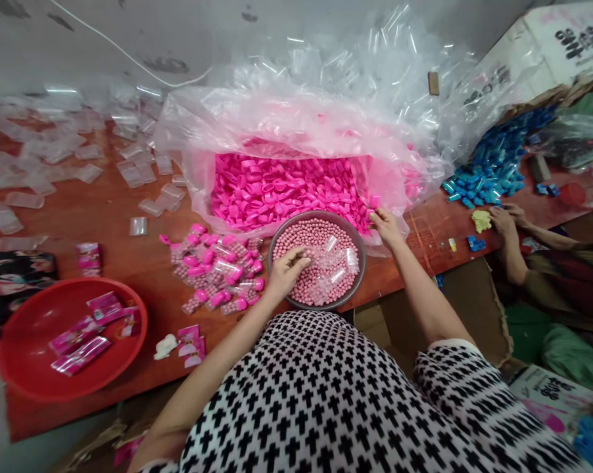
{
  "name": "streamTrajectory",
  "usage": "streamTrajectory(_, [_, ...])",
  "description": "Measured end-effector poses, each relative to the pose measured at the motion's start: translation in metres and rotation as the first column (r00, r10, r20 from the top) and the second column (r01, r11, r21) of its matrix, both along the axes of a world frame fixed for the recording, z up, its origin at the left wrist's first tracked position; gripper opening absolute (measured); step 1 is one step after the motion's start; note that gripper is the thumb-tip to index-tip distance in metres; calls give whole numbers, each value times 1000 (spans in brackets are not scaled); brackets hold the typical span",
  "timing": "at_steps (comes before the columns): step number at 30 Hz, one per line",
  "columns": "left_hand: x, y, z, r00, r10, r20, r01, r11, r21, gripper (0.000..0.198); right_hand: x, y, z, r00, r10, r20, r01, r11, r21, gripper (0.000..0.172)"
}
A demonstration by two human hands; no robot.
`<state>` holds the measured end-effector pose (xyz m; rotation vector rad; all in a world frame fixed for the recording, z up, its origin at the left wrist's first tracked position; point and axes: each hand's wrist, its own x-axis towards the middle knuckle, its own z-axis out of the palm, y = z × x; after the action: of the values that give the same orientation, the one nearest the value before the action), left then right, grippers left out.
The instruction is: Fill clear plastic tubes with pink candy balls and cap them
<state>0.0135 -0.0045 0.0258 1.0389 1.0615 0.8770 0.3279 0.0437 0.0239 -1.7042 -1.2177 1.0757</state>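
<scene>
Over the left side of a dark bowl (362,266) filled with pink beads (296,238), my left hand (285,272) is closed in a pinch on what looks like a small clear container, hard to tell from the beads behind it. Other clear containers (352,260) lie on the beads. At the right edge of the open plastic bag, my right hand (389,228) has its fingers closed around a bright pink cap (374,201). The bag (286,112) holds a heap of pink caps (281,187). Left of the bowl lie bead-filled containers with pink caps (217,269).
A red basin (25,355) with pink packets stands at the left. Loose clear containers (45,157) cover the table's back left. At the right are blue pieces (494,164) and another person's hands (506,220). A cardboard box (454,309) sits below the table edge.
</scene>
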Motion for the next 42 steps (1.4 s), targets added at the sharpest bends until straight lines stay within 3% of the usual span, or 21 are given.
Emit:
streamTrajectory(3, [7,-1,4,999,-26,29,25,1000,17,44,-23,-7,22,945,-99,-311,92,995,-40,36])
streamTrajectory(7, [10,-1,17,997,-44,57,41,998,43,44,-56,-18,50,875,-74,-478,39,996,-84,39])
streamTrajectory(11, [10,2,35,992,-93,87,78,984,160,38,-88,-30,63,862,-42,-505,-16,994,-111,38])
streamTrajectory(15, [13,1,47,984,-176,13,164,939,303,30,-118,-40,65,899,18,-438,-54,996,-69,34])
streamTrajectory(18, [16,-4,49,993,-115,-32,119,937,330,27,-131,-45,65,911,21,-411,-58,995,-78,30])
streamTrajectory(22, [16,-8,49,999,34,-40,-17,935,354,23,-135,-46,66,928,4,-372,-41,995,-90,27])
streamTrajectory(28, [12,-2,46,997,-59,52,45,972,232,27,-133,-41,68,924,45,-379,-82,993,-83,24])
streamTrajectory(35, [10,0,54,1000,-3,7,0,945,327,19,-125,-37,75,917,141,-373,-185,979,-84,24])
streamTrajectory(42, [-4,10,49,996,87,-25,-75,945,318,21,-94,-21,76,924,-45,-380,-32,981,-193,32])
